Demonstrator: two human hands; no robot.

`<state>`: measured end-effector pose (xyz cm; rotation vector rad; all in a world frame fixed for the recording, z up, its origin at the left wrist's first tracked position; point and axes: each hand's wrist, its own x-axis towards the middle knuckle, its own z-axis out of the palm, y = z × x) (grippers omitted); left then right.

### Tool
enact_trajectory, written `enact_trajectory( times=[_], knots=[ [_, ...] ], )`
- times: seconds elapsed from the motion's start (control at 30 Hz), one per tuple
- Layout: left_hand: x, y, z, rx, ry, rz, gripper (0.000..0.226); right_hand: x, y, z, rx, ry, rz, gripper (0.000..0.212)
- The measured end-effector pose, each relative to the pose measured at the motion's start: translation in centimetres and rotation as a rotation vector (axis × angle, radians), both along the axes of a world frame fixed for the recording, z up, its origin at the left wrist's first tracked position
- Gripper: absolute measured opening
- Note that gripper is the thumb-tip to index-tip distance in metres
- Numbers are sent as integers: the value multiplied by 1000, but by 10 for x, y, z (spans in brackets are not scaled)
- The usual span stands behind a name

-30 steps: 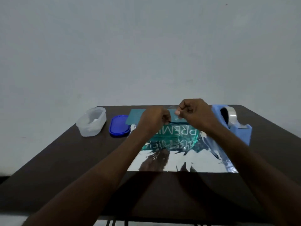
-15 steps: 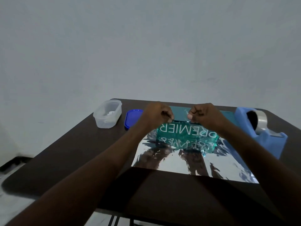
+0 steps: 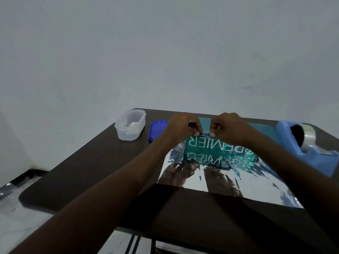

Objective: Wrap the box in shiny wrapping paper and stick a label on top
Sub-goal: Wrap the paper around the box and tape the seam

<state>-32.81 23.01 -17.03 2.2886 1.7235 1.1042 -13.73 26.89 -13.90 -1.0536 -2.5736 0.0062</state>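
A teal box [image 3: 211,146] printed "PREMIER" stands on a sheet of shiny silver wrapping paper [image 3: 222,185] spread flat on the dark table [image 3: 91,171]. The paper mirrors the box and my arms. My left hand [image 3: 181,127] and my right hand [image 3: 231,127] are curled close together just above the box's near top edge. Between them their fingertips pinch a small, thin clear strip, which looks like tape. No label is visible.
A blue tape dispenser [image 3: 315,159] with a clear roll stands at the right, beside the paper. A clear plastic tub [image 3: 130,127] and its blue lid [image 3: 156,129] lie at the back left. The table's left and near edges drop to a pale floor.
My hands have come down from above the box to its near top edge and moved closer together, still pinching the strip. My head has turned left, so the scene sits further right.
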Motion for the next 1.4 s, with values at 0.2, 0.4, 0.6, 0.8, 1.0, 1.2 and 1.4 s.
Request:
enact_trajectory(
  times=[0.2, 0.4, 0.6, 0.8, 1.0, 1.2, 1.4],
  knots=[
    [0, 1, 1, -11, -4, 1, 18, -13, 3, 8, -20, -74, -26, 37],
    [-1, 1, 1, 6, 8, 6, 18, -24, 2, 5, 36, -125, -88, 32],
    [-2, 2, 0, -16, -26, -23, 15, 4, 0, -10, 87, -10, -135, 44],
    [0, -1, 2, -32, -38, -8, 15, 30, 3, -24, 266, 89, -183, 42],
    [3, -2, 5, -51, -22, 23, 16, 4, -17, -29, 355, 300, -30, 10],
    [5, -6, 5, -77, -16, 43, 14, 5, -4, -48, 296, 386, -78, 1],
    [7, -8, 16, 104, 237, 232, 9, 4, 3, -52, 234, 419, -85, 5]
  ],
)
